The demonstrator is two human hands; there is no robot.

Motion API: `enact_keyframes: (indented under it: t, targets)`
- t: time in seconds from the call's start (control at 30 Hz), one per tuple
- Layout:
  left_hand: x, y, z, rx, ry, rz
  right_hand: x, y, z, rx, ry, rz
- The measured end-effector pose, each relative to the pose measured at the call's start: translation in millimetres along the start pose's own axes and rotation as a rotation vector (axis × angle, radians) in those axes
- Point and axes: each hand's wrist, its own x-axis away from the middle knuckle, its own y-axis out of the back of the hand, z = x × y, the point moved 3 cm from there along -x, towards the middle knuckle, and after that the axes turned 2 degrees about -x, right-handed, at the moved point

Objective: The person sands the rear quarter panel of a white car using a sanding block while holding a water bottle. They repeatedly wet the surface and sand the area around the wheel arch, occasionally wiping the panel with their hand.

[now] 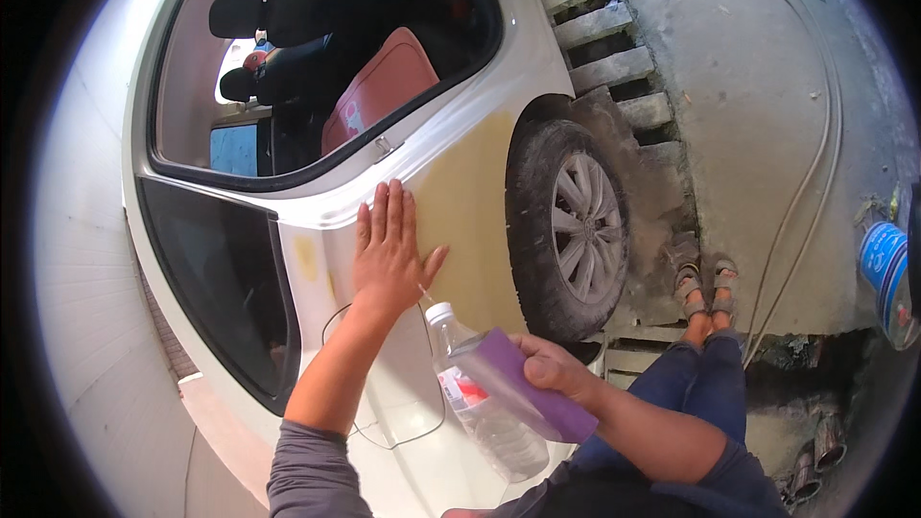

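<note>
My left hand [386, 254] lies flat on the white car's [460, 149] rear side panel, fingers stretched out beside a dull yellowish patch [456, 221]. In my right hand [556, 369] is a flat purple piece that looks like sandpaper [523, 388], the thumb pressed on its face. A clear plastic bottle [508, 441] with a white cap and a red label leans behind it, seemingly in the same grip; the fingers around it are hidden. From the cap a thin stream of water [425, 294] runs toward my left thumb.
Right of the patch is the car's wheel [580, 225]. Beyond it runs a slatted concrete drain cover [614, 67]. A hose [825, 134] crosses the floor, and a blue bucket [885, 259] stands at the far right. My sandalled feet [708, 288] are near the wheel.
</note>
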Motion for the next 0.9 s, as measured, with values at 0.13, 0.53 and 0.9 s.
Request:
enact_keyframes:
  t: [0.13, 0.53, 0.9]
  targets:
    - [-21, 0, -20, -0.035, 0.094, 0.054, -2, -4, 5, -0.073, 0.023, 0.014]
    - [41, -6, 12, 0.053, 0.095, -0.033, -2, -6, -7, -0.007, -0.008, 0.067]
    - [30, -36, -53, -0.047, -0.209, 0.1, 3, -10, 4, -0.069, -0.002, -0.007]
